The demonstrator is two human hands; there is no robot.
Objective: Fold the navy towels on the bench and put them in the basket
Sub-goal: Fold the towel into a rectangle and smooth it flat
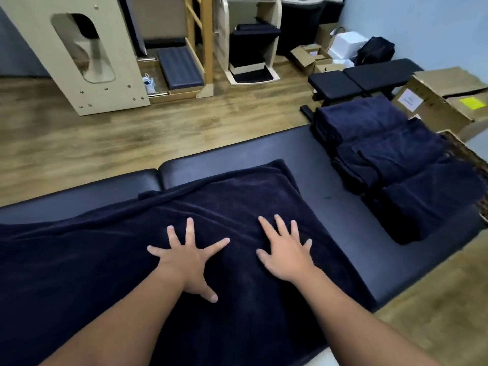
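Navy towel (237,207) under left hand (186,260), right hand (285,256), both splayed flat; folded stacks (390,159) beside basket (470,157).

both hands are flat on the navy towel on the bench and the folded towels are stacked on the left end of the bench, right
Not quite. The head view shows the folded towels stacked at the right end of the bench, not the left. The rest holds: the left hand and the right hand lie flat, fingers spread, on the navy towel.
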